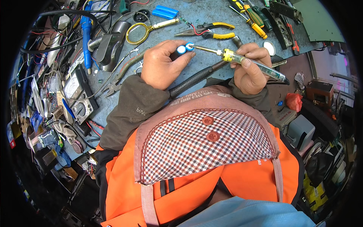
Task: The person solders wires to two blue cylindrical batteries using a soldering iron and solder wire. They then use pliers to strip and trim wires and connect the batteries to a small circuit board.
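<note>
My left hand is closed around a pair of cylindrical battery cells with blue-rimmed, pale ends turned to the right. In my right hand is a soldering iron with a clear handle and a yellow collar, held like a pen. Its metal tip points left and meets the end of the farther cell; whether it presses on it is too small to tell. Beneath both hands lies a hammer with a black grip. A small round open tin stands just beyond my right hand.
Beyond my hands lie yellow-handled needle-nose pliers, a magnifying glass and more blue cells. Screwdrivers are at the far right. Pliers, an analog multimeter and tangled wires crowd the left of the blue-grey workbench.
</note>
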